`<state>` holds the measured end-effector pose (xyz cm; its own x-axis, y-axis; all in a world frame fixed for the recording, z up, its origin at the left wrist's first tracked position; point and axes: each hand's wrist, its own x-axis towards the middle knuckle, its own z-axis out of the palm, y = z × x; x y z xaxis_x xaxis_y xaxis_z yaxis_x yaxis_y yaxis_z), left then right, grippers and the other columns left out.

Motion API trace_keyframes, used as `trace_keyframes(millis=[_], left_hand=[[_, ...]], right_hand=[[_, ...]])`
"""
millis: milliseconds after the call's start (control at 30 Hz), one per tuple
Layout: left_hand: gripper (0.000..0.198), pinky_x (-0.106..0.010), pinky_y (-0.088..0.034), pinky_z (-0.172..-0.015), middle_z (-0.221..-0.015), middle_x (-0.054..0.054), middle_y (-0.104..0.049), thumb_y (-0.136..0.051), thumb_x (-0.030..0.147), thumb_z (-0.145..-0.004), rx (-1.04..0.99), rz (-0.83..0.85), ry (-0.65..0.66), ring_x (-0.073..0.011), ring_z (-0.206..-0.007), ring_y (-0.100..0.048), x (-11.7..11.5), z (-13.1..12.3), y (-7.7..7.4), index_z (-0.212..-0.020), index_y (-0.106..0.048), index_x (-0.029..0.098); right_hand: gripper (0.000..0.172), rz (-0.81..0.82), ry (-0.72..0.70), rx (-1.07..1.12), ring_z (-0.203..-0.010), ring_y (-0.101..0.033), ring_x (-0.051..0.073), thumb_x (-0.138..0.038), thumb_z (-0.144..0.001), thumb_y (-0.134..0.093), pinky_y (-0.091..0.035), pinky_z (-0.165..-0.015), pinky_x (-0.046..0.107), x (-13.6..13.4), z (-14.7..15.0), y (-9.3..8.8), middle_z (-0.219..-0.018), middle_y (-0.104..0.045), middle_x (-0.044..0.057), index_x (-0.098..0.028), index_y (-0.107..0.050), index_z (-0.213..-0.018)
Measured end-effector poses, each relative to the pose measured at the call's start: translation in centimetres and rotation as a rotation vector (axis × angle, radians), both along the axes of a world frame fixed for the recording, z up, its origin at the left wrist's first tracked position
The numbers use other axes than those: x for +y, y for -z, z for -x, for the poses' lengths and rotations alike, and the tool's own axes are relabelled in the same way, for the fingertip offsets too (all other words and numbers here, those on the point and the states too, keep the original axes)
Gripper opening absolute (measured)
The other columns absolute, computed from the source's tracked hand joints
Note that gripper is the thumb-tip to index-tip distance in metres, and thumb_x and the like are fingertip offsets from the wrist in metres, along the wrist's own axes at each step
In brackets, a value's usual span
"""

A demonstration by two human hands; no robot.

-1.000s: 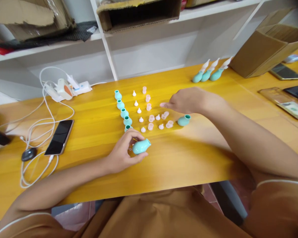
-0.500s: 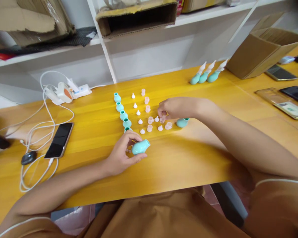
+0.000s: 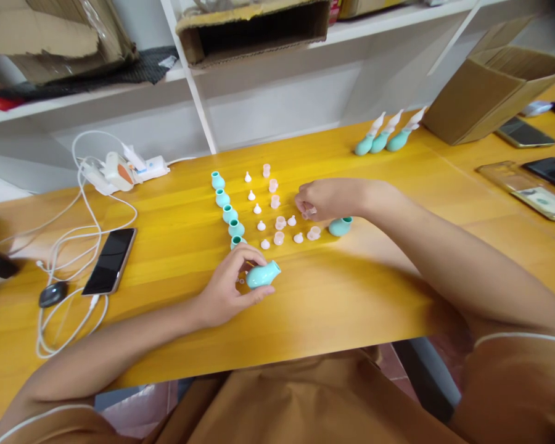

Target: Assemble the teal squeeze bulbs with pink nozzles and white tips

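Note:
My left hand (image 3: 226, 285) is closed round a teal rubber bulb (image 3: 263, 274) lying on its side on the yellow table (image 3: 351, 290). My right hand (image 3: 329, 198) reaches over the small parts and pinches a clear pink cap (image 3: 309, 213) between its fingertips. A column of teal bulbs (image 3: 226, 206) stands upright behind my left hand. Beside it run a row of small white tips (image 3: 257, 208) and a row of pink caps (image 3: 274, 200). Another teal bulb (image 3: 340, 226) lies just under my right wrist.
Three assembled bulbs with white nozzles (image 3: 386, 137) lie at the back right near an open cardboard box (image 3: 490, 92). A black phone (image 3: 110, 260), a mouse (image 3: 53, 293), white cables and a power strip (image 3: 124, 168) occupy the left. Phones (image 3: 550, 169) lie at far right. White shelves stand behind.
My right hand came down from above the parts and closed its fingertips on a pink cap. My left hand kept still on the bulb.

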<state>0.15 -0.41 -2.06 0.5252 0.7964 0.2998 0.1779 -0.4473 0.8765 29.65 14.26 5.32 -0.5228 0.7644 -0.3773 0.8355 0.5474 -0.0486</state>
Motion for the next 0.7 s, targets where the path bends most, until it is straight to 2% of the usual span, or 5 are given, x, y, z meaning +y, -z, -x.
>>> trace_keyframes(millis=[167,333,500,600,700], left_hand=[[0.038,-0.036,-0.054,-0.092,-0.123,-0.008,-0.063,-0.083,0.029,-0.095,0.014,-0.013,-0.001,-0.0223,-0.112,-0.063,0.0,0.0,-0.1,-0.124,-0.06,0.028],[0.037,-0.037,-0.054,-0.092,-0.123,-0.008,-0.064,-0.083,0.029,-0.095,0.007,0.004,-0.003,-0.0225,-0.11,-0.064,0.0,-0.2,-0.2,-0.124,-0.06,0.027],[0.037,-0.037,-0.054,-0.092,-0.123,-0.008,-0.063,-0.082,0.03,-0.096,0.013,0.002,-0.002,-0.0231,-0.111,-0.063,-0.1,-0.1,-0.2,-0.125,-0.059,0.028],[0.038,-0.037,-0.054,-0.092,-0.124,-0.008,-0.062,-0.083,0.03,-0.096,0.006,0.01,0.001,-0.0223,-0.11,-0.063,-0.1,-0.1,0.0,-0.126,-0.059,0.028],[0.039,-0.036,-0.054,-0.091,-0.123,-0.008,-0.061,-0.083,0.03,-0.096,-0.013,0.022,-0.006,-0.0218,-0.108,-0.063,-0.1,-0.1,0.2,-0.126,-0.058,0.028]], right_hand=[[0.017,0.012,-0.028,-0.022,-0.09,-0.067,0.024,-0.013,-0.086,-0.067,-0.043,-0.077,0.032,0.4,-0.4,0.2,-0.105,-0.076,0.011,-0.02,-0.075,-0.1],[0.018,0.077,-0.017,0.07,-0.077,-0.059,0.017,-0.015,-0.084,-0.069,-0.037,-0.069,0.029,0.2,-1.1,-0.2,-0.096,-0.074,0.006,-0.02,-0.069,-0.101],[0.017,0.134,-0.053,0.138,-0.074,-0.055,0.014,-0.017,-0.086,-0.069,-0.036,-0.067,0.028,0.4,-1.3,0.1,-0.096,-0.073,0.005,-0.019,-0.067,-0.103],[0.02,0.139,-0.067,0.152,-0.077,-0.058,0.015,-0.018,-0.088,-0.068,-0.039,-0.069,0.028,0.3,-1.1,0.2,-0.099,-0.073,0.006,-0.019,-0.068,-0.107],[0.035,0.165,-0.024,0.148,-0.087,-0.065,0.02,-0.018,-0.084,-0.071,-0.044,-0.074,0.029,-0.2,-1.3,-1.0,-0.111,-0.075,0.008,-0.019,-0.07,-0.119]])
